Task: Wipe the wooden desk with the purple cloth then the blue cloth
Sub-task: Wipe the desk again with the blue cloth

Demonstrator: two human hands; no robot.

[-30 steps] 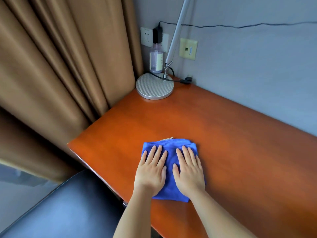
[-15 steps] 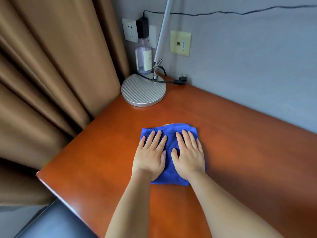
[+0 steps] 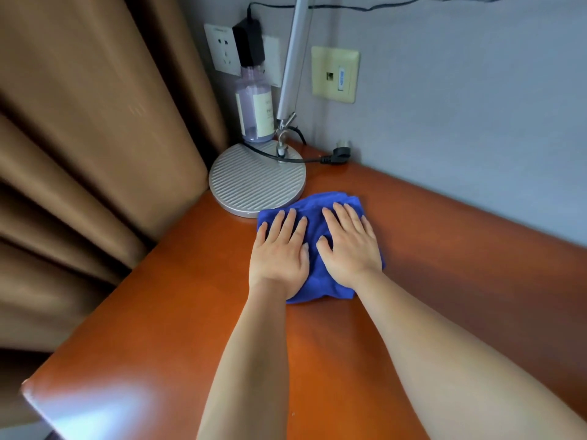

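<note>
Head view: left hand (image 3: pixel 279 252) and right hand (image 3: pixel 349 246) press flat, fingers straight, on blue cloth (image 3: pixel 313 281) touching lamp base (image 3: pixel 254 182) on wooden desk (image 3: pixel 444 249); further push risks shoving lamp into bottle (image 3: pixel 255 112).

Soft daylight, glare on the desk (image 3: pixel 95 404) corner (edges blurred, warped).

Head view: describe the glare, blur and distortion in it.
Head view: a pale glare patch sits on the wooden desk at its near left corner; the curtain at left is smeared by blur; wide-angle distortion bends the desk's back edge; the hands and blue cloth stay fairly sharp.
</note>
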